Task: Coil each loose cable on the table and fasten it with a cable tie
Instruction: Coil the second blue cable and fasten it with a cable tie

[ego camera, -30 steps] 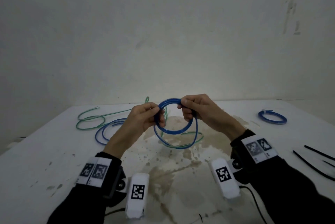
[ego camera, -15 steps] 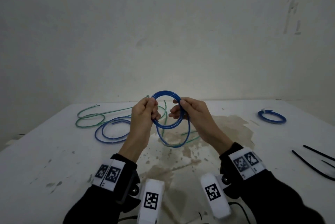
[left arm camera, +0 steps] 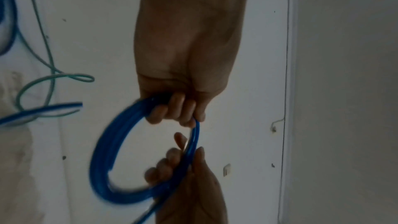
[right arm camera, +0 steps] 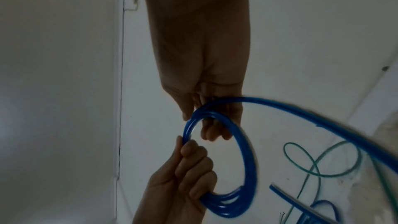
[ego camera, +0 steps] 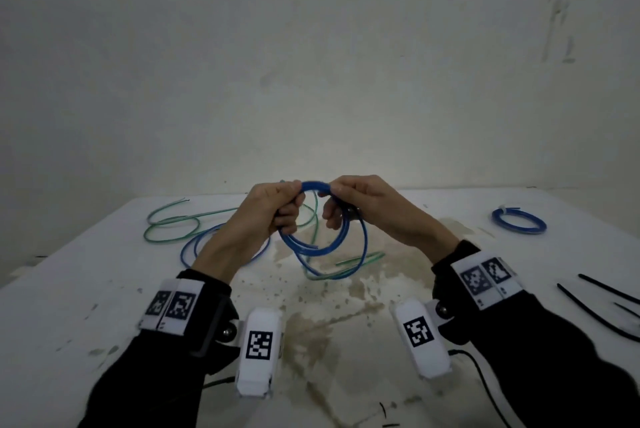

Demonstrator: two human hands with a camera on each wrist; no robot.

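**Holding a half-wound blue coil above the stained table**

Gripped in both hands and held up in the air over the brown stain [ego camera: 322, 292] on the white table [ego camera: 86, 306]: blue cable [ego camera: 323, 247], smooth, glossy, round in section, several turns bunched into a ring. Blurred in both wrist views. One loose strand hanging lower than the ring toward the stain.

Left hand [ego camera: 273, 205] at the ring's upper left, fingers curled round the bundled turns, knuckles up, forearm rising from a dark sleeve. Right hand [ego camera: 360, 202] at the ring's upper right, thumb and curled fingers pinching the strands, palm turned inward. Both hands closed on the cable, close together, a short arc of blue bridging them at the top.

Left of the stain, flat on the table: green cable [ego camera: 169, 226], thin, in loose open loops, and more blue cable in a wide flat loop, partly hidden behind the left forearm. Green strands also running under the held ring, at the stain's far edge.

Far right of the stain: small blue coil [ego camera: 519, 221], neat and flat, bound with a pale tie. Nearer right of the stain: black cable ties [ego camera: 595, 313], thin, straight, matte, lying apart from one another.

Table surface chalky, speckled and chipped.
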